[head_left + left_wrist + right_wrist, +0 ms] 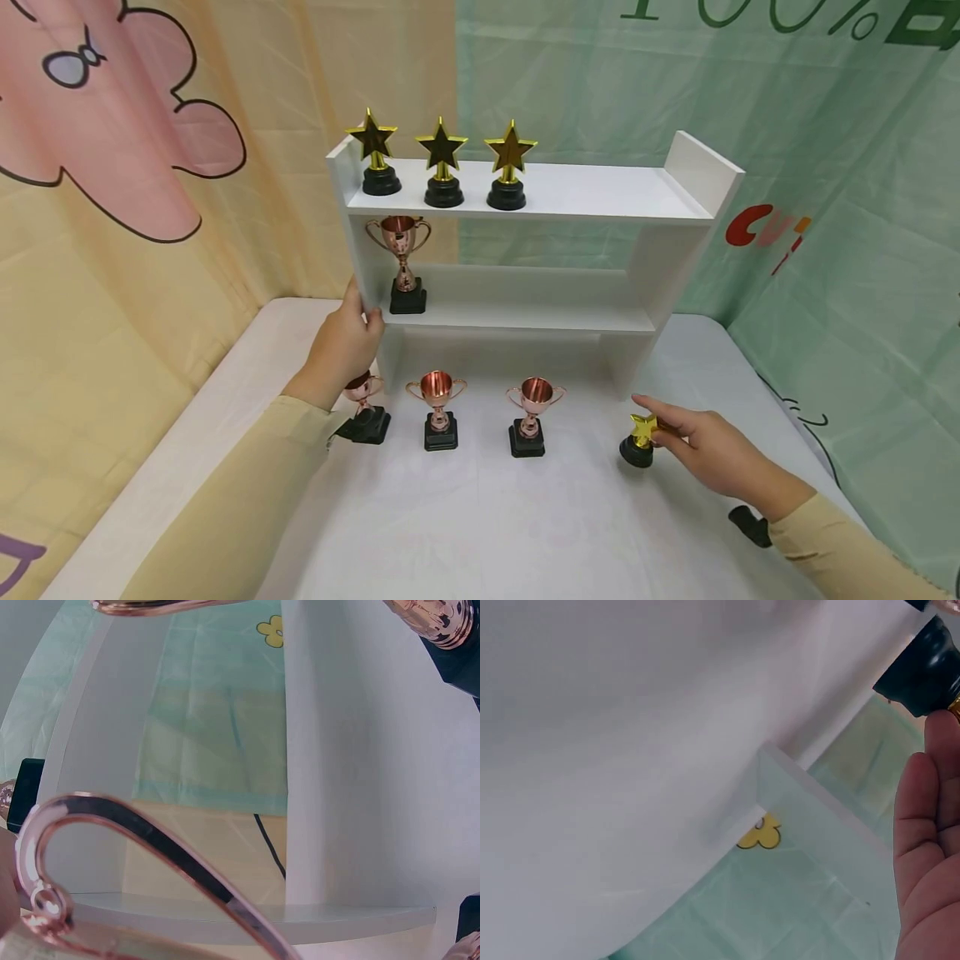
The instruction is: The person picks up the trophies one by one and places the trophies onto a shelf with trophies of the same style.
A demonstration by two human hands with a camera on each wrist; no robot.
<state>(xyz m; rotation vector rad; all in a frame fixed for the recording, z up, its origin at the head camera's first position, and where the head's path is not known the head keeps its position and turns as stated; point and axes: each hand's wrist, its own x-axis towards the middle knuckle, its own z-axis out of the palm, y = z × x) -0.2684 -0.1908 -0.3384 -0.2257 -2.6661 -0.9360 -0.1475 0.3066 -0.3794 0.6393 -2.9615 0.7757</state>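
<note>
My left hand [341, 343] grips the left side panel of a white shelf [525, 318], its thumb near the front edge. Just below that wrist stands a rose-gold cup trophy [367, 423], partly hidden by the sleeve. A rose-gold handle [174, 851] looms close in the left wrist view. Right of the shelf, my right hand [712, 446] pinches a small gold star trophy [641, 432] by its star, the black base tilted downward. The right wrist view shows the dark base [922, 671] beyond the fingertips; whether it touches the table I cannot tell.
Three star trophies [442, 158] line the top shelf's left half. One cup trophy [405, 262] occupies the middle shelf's left end. Two more cups, a left one [440, 421] and a right one [528, 425], stand on the white table [465, 533]. A black object [750, 527] shows by the right sleeve.
</note>
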